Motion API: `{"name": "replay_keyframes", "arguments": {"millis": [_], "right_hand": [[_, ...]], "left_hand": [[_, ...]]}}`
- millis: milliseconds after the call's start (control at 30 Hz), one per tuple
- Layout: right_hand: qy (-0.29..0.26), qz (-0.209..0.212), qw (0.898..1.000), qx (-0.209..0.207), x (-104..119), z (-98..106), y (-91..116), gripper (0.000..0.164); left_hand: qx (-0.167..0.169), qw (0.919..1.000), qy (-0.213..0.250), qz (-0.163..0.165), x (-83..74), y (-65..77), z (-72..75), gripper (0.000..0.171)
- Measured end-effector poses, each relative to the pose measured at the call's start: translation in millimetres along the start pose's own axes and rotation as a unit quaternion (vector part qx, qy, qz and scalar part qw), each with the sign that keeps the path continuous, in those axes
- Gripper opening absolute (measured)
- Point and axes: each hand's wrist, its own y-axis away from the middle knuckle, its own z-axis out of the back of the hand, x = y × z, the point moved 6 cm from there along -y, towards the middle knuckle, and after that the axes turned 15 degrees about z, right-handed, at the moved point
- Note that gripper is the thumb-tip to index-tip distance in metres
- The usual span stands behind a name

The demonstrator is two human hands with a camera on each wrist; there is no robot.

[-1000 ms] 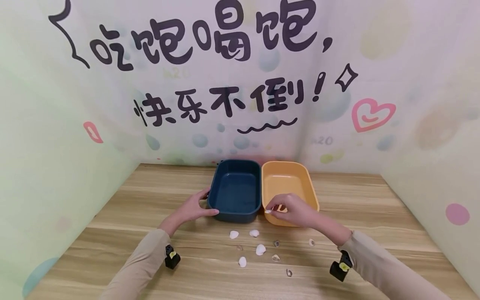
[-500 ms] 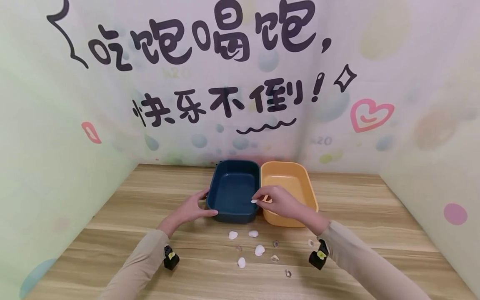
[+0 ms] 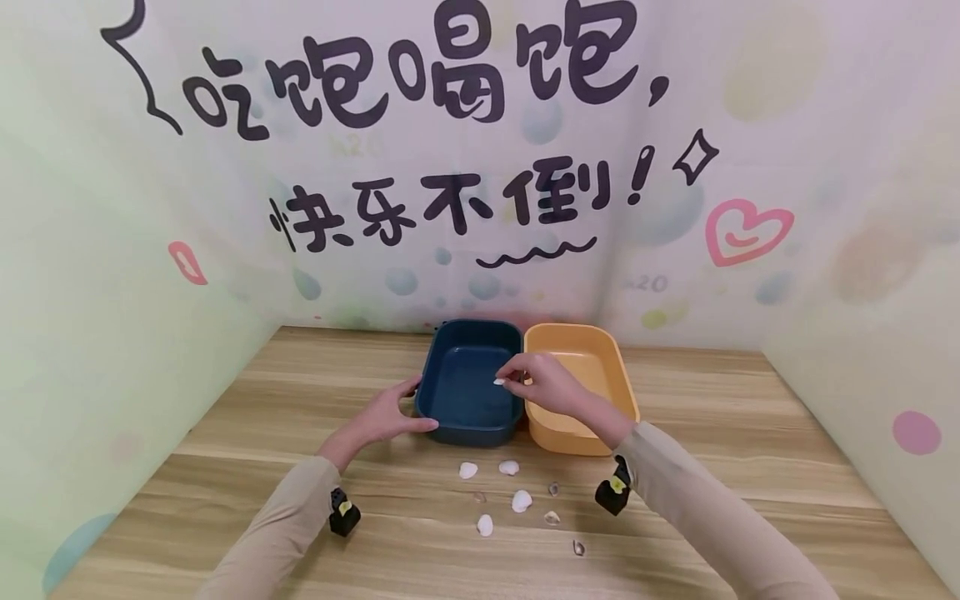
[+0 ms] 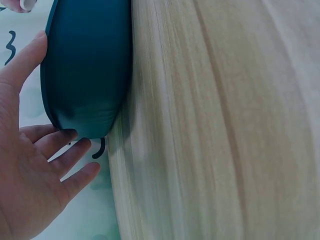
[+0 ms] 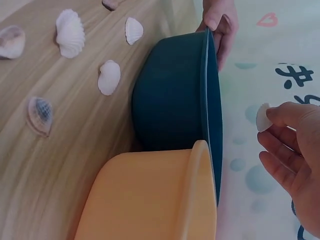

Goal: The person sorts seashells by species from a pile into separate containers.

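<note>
In the head view, my right hand (image 3: 547,385) pinches a small white seashell (image 3: 499,382) between thumb and fingertips, above the right part of the dark blue bin (image 3: 468,435). The right wrist view shows the held seashell (image 5: 262,117) at the tips of the right hand (image 5: 295,150), raised beyond the bin rims. My left hand (image 3: 386,415) rests on the blue bin's near left corner. In the left wrist view, the left hand's (image 4: 35,165) thumb lies straight against the rim, and its spread fingers touch the bin's end.
A yellow-orange bin (image 3: 573,442) stands against the blue bin's right side. Several shells lie on the wooden table in front, among them a white scallop shell (image 3: 521,501) and a small brownish shell (image 3: 578,547). A printed cloth wall (image 3: 360,292) closes off the back.
My right hand has carried the white seashell up and left, from the yellow-orange bin's front rim to over the blue bin. The left hand stays in place.
</note>
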Motion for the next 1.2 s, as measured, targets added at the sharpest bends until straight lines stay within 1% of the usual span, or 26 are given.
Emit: {"name": "replay_keyframes", "arguments": {"millis": [233,367,567,800,1033,1200], "right_hand": [[-0.012,-0.020,1.000,-0.013,-14.1,-2.6,-0.9,0.013],[-0.011,-0.036,0.999,-0.017,-21.0,-6.3,-0.9,0.012],[-0.012,-0.056,0.998,-0.034,-30.7,-14.8,-0.4,0.012],[-0.017,-0.066,0.997,-0.037,-39.4,-26.9,-2.0,0.015],[-0.015,-0.079,0.996,-0.038,-51.3,-32.2,-5.6,0.014],[-0.016,-0.079,0.996,-0.036,-55.7,-35.5,-7.5,0.014]], "left_hand": [[0.000,1.0000,-0.006,-0.001,0.3,-0.4,1.3,0.093],[0.002,1.0000,-0.006,0.001,0.3,0.4,2.2,0.094],[-0.001,0.9999,-0.011,0.007,0.1,0.8,2.2,0.096],[-0.002,0.9999,-0.012,0.011,0.6,1.3,0.9,0.095],[-0.005,0.9999,-0.014,0.008,0.8,0.7,2.3,0.096],[-0.003,0.9998,-0.017,0.007,1.3,0.5,2.0,0.096]]}}
